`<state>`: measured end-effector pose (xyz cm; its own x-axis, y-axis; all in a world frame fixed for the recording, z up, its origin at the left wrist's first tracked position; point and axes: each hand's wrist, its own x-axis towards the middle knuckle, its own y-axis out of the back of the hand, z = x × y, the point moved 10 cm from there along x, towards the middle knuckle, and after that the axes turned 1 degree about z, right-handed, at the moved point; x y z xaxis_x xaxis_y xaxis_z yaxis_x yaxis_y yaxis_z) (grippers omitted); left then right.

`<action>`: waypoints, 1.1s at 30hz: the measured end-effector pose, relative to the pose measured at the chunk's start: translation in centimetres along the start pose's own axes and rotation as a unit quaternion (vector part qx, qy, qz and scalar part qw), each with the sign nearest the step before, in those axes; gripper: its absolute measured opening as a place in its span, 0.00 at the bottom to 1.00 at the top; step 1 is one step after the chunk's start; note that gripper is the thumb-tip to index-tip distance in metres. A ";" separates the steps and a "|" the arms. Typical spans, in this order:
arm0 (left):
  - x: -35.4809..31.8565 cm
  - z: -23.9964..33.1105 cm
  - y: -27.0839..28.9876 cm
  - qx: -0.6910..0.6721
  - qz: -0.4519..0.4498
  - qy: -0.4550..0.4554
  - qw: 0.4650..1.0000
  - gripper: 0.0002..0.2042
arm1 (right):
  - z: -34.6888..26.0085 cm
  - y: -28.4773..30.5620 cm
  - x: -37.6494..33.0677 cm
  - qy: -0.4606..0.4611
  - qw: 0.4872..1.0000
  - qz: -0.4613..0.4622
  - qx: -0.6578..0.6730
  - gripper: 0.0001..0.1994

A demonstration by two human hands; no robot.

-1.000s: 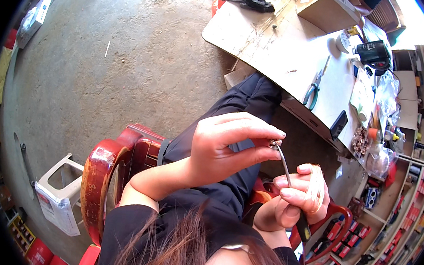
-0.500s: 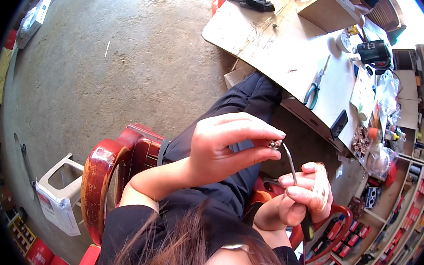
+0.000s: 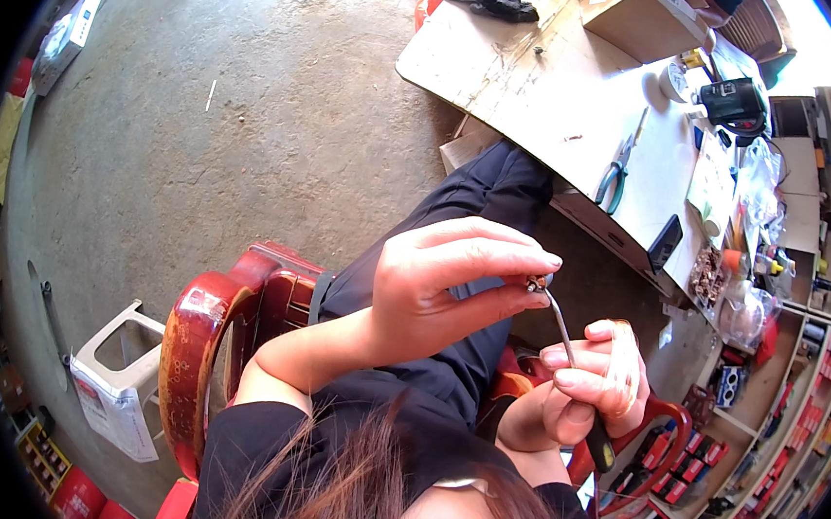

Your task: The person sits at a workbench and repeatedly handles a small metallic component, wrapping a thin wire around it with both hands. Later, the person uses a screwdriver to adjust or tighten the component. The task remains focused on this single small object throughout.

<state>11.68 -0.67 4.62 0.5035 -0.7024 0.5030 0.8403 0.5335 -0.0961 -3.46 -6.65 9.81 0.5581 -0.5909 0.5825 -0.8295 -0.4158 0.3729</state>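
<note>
Bare forearms, short black sleeves, dark trousers, long brown hair

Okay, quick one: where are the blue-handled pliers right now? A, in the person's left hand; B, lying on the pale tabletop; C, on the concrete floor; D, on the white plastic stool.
B: the blue-handled pliers lie flat on the pale tabletop, apart from both hands, which are busy with a thin metal tool.

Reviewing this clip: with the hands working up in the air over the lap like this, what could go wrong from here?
The left hand pinches a small metal part at the tip of the screwdriver held by the right hand. Nothing supports it, so the tip could slip and jab the left fingers. If dropped, the part would likely fall to the rough concrete floor, not the workbench, and be hard to find.
</note>
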 end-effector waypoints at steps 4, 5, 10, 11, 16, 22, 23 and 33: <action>-0.1 0.0 0.0 0.005 0.000 -0.006 1.000 0.16 | 0.0 0.0 -0.1 -0.003 1.000 -0.007 0.007 0.23; -0.2 0.0 0.0 0.003 0.001 -0.006 1.000 0.16 | 0.0 0.0 -0.1 0.001 1.000 -0.013 0.008 0.23; -0.2 0.1 0.0 0.002 0.004 -0.015 1.000 0.17 | 0.0 -0.1 0.0 0.002 1.000 -0.014 0.015 0.22; -0.1 0.1 0.0 0.002 0.004 -0.017 1.000 0.17 | 0.0 -0.2 0.0 0.001 1.000 -0.013 0.012 0.22; -0.2 0.2 0.2 0.010 0.010 -0.024 1.000 0.17 | -0.2 -0.1 0.2 -0.009 1.000 0.008 -0.010 0.23; -0.2 0.3 0.2 0.020 0.010 -0.018 1.000 0.16 | -0.2 -0.1 0.0 0.002 1.000 0.006 -0.002 0.23; -0.2 0.2 0.2 0.020 0.010 -0.016 1.000 0.16 | -0.1 -0.1 -0.1 0.003 1.000 0.005 -0.002 0.23; -0.3 0.4 0.4 0.048 0.019 -0.018 0.999 0.16 | -1.2 -0.7 0.2 0.059 0.996 -0.034 -0.049 0.19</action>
<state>11.79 -0.02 4.78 0.5255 -0.6646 0.5312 0.7971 0.6028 -0.0345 -2.82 -5.66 10.48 0.6114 -0.4756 0.6325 -0.7913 -0.3790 0.4799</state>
